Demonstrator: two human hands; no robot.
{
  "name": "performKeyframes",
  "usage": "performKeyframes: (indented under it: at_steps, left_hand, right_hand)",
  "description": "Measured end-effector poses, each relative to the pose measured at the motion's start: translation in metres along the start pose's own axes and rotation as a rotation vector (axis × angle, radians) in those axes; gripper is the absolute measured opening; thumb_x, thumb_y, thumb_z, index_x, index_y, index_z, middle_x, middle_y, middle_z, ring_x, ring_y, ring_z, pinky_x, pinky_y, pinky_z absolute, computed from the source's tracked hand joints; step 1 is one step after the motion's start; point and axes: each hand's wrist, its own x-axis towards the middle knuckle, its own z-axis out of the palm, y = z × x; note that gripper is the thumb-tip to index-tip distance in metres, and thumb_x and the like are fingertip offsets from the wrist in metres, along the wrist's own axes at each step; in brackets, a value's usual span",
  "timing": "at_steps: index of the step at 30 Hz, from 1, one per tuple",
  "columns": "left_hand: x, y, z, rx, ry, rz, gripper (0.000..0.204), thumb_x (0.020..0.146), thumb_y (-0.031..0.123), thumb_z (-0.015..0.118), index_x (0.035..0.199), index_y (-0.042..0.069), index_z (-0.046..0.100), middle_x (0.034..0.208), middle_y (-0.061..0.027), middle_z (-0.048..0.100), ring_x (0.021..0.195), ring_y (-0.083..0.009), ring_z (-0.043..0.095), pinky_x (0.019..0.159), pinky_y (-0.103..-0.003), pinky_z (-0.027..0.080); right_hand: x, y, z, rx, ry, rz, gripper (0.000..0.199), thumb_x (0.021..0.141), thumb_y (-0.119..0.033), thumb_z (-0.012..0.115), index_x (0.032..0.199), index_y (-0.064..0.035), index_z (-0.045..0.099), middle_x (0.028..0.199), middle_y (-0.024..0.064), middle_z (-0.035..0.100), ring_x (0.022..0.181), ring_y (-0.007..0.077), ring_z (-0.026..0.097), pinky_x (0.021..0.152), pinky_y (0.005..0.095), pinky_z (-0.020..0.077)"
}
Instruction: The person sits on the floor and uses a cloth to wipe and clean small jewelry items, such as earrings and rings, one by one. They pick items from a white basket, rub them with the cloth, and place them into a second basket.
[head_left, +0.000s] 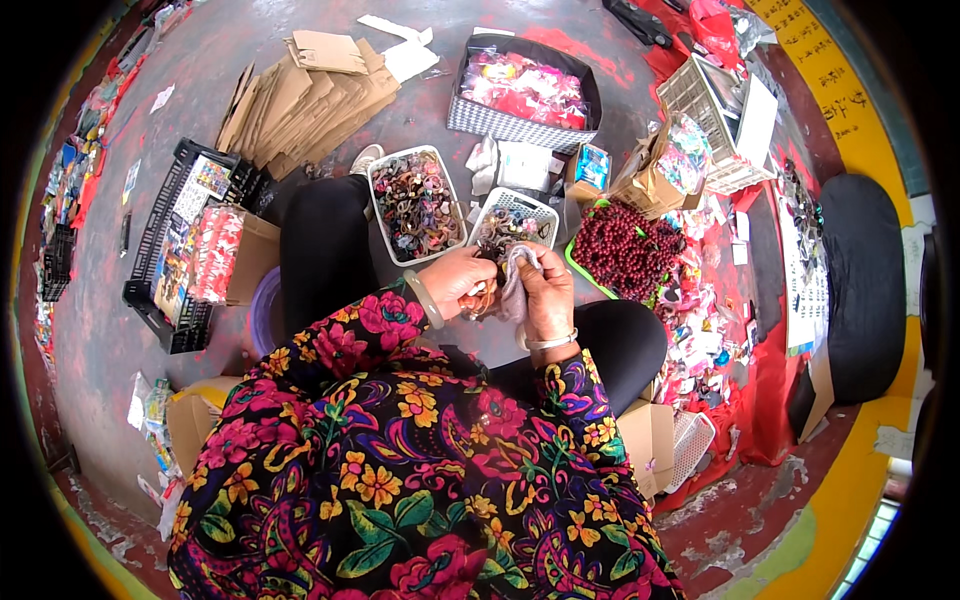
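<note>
My left hand, a bangle at its wrist, has its fingers closed on a small bunch of brown hair ties. Beside it, my right hand pinches a greyish-pink piece of cloth between thumb and fingers. Both hands are close together over my lap. Just beyond them stands a small white basket of mixed hair ties, partly hidden by my fingers. A larger white basket to its left is full of multicoloured hair ties.
At right, a green-rimmed basket holds dark red beads. A checked box of pink packets stands farther back. Folded cardboard and a black crate lie left. My bent legs flank the baskets; small goods cover red cloth at right.
</note>
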Motion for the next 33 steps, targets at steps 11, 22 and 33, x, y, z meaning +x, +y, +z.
performKeyframes:
  at_steps: [11,22,33]
  left_hand:
    - [0.007,0.019,-0.036,-0.443,-0.068,0.089,0.014,0.079,0.012,0.046,0.082,0.0,0.053,0.071,-0.011,0.053,0.052,-0.0124,0.045,0.036,-0.021,0.032]
    - [-0.007,0.024,-0.025,-0.569,-0.616,0.187,0.021,0.074,0.014,0.05,0.088,-0.001,0.052,0.073,-0.012,0.054,0.055,-0.0183,0.048,0.042,-0.025,0.035]
    - [-0.004,0.02,-0.017,0.366,-0.062,0.207,0.015,0.082,0.003,0.053,0.097,0.003,0.053,0.076,-0.0062,0.056,0.059,-0.0079,0.05,0.049,-0.022,0.039]
  right_hand:
    - [0.013,-0.004,-0.025,0.272,0.152,-0.055,0.011,0.085,-0.005,0.051,0.095,-0.0035,0.056,0.085,0.0022,0.059,0.075,0.0093,0.056,0.069,0.0221,0.0457]
    - [0.007,-0.014,-0.01,0.401,-0.07,0.007,0.043,0.079,-0.001,0.051,0.121,-0.0016,0.039,0.109,0.0087,0.051,0.098,0.0198,0.053,0.086,0.0322,0.0438]
    - [0.017,-0.02,-0.038,0.503,-0.25,-0.175,0.045,0.084,-0.022,0.054,0.123,-0.007,0.038,0.108,0.0086,0.051,0.093,0.021,0.051,0.078,0.0319,0.0429]
